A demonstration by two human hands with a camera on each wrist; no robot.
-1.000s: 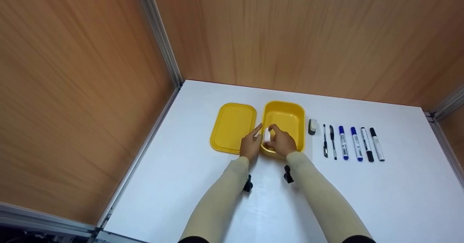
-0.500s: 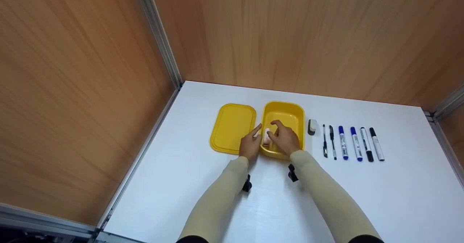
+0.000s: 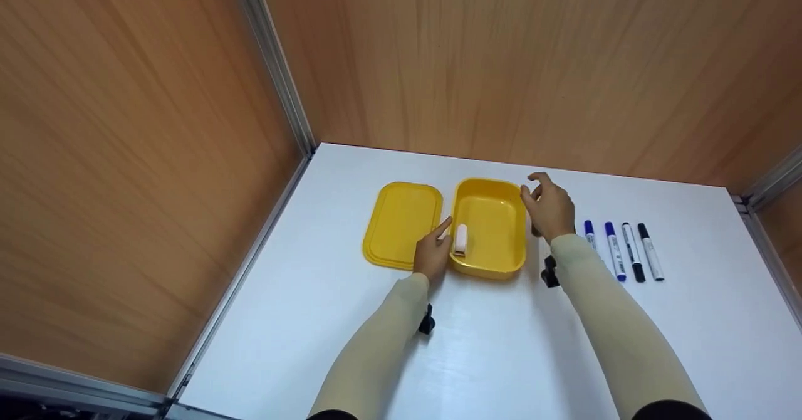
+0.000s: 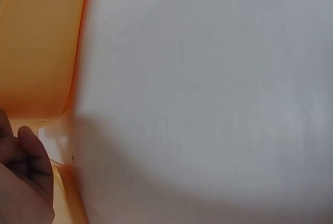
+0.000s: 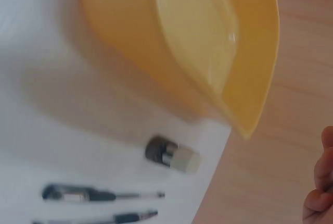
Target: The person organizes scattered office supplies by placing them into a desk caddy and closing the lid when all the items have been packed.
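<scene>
An open yellow box (image 3: 495, 263) stands on the white table, its lid (image 3: 401, 222) lying flat to its left. A small white eraser (image 3: 461, 239) lies inside the box by the left wall. My left hand (image 3: 447, 231) rests against the box's left rim with the index finger straight. My right hand (image 3: 531, 189) hovers over the box's far right corner, fingers loosely curved and holding nothing. In the right wrist view a grey-and-white eraser (image 5: 173, 155) lies just beside the box (image 5: 208, 52), below that hand.
Two blue markers (image 3: 590, 233) and two black-capped markers (image 3: 650, 252) lie in a row to the right. Two thin pens (image 5: 99, 195) lie near the grey eraser, hidden by my right arm in the head view. Wooden walls enclose the table (image 3: 501, 357).
My right hand let go of the white eraser inside the box and moved up and right to the box's far right corner. The left hand stayed put.
</scene>
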